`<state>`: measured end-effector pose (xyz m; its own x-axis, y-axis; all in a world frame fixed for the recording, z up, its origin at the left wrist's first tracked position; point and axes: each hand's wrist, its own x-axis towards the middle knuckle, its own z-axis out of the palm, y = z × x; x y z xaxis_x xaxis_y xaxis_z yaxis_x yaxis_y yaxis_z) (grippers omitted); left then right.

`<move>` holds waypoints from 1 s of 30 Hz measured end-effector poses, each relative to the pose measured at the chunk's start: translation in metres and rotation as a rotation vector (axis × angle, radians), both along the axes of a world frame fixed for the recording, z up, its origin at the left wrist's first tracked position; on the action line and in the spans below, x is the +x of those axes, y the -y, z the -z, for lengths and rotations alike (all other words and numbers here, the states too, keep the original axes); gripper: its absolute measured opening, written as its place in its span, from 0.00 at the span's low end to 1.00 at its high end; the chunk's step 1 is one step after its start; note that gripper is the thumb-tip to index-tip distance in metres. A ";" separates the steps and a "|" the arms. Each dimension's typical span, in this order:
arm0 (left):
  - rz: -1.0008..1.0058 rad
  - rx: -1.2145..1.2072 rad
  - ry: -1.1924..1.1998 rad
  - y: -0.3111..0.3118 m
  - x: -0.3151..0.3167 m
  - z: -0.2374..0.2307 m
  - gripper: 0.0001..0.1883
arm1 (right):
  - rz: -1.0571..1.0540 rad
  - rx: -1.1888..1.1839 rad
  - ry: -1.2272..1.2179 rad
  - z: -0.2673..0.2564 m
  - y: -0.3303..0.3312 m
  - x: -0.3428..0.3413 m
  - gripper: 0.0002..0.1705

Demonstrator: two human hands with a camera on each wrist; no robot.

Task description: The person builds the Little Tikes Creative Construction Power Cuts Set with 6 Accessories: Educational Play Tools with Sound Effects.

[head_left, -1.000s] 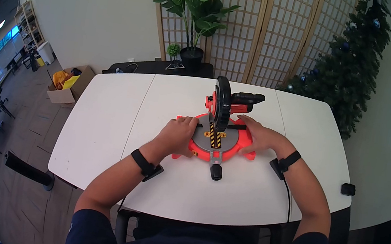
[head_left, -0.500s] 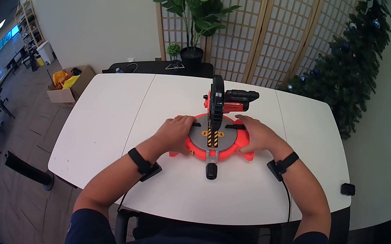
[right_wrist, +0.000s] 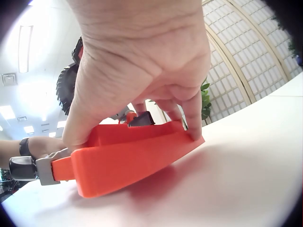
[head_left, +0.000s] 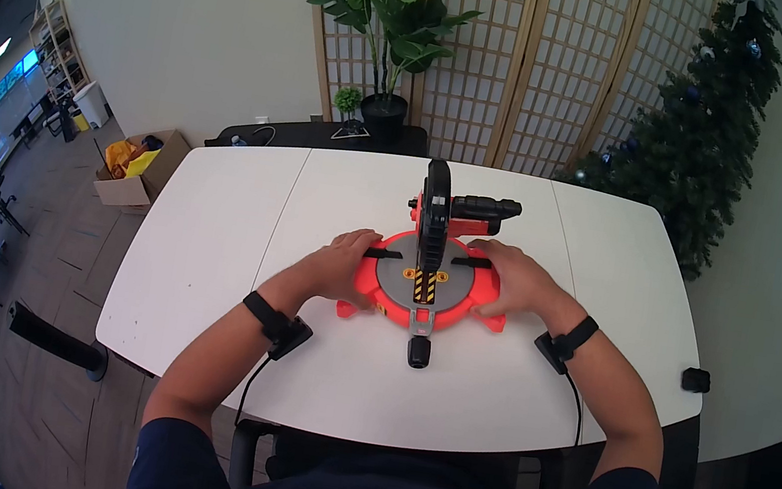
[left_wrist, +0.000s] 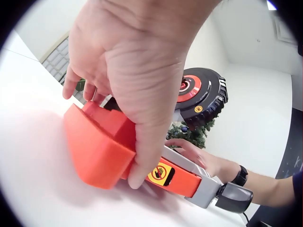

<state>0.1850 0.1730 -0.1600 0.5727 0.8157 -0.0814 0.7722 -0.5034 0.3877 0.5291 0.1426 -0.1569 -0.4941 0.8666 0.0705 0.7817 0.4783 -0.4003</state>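
A toy miter saw (head_left: 390,283) stands on the white table (head_left: 197,256), with a red-orange base, grey round plate and yellow-black striped strip. Its black blade guard (head_left: 434,213) rises at the back, a black handle (head_left: 488,206) pointing right. At the front sticks out a black knob (head_left: 418,353). My left hand (head_left: 337,267) grips the base's left side, thumb in front by a yellow warning sticker (left_wrist: 161,174), fingers behind. On the right side, my right hand (head_left: 524,283) holds the base the same way, thumb near the front and fingertips (right_wrist: 193,127) at the far edge.
A small black object (head_left: 695,379) lies at the table's right edge. Behind the table stand a potted plant (head_left: 383,112), a lattice screen (head_left: 483,66) and a decorated tree (head_left: 676,166). An open cardboard box (head_left: 159,174) sits on the floor at left.
The saw has turned a little and shifted slightly left, its front knob now pointing straight toward me. My left hand has moved left with the base; both hands keep their hold.
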 end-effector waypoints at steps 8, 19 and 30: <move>0.007 -0.011 0.056 0.008 -0.001 0.004 0.62 | -0.010 0.030 -0.060 0.002 0.018 -0.001 0.57; 0.052 0.077 -0.016 0.024 -0.001 0.009 0.62 | 0.028 -0.035 0.053 0.017 0.035 0.000 0.56; 0.064 0.105 -0.018 0.032 -0.003 0.012 0.62 | -0.018 -0.032 -0.067 -0.002 0.052 -0.008 0.56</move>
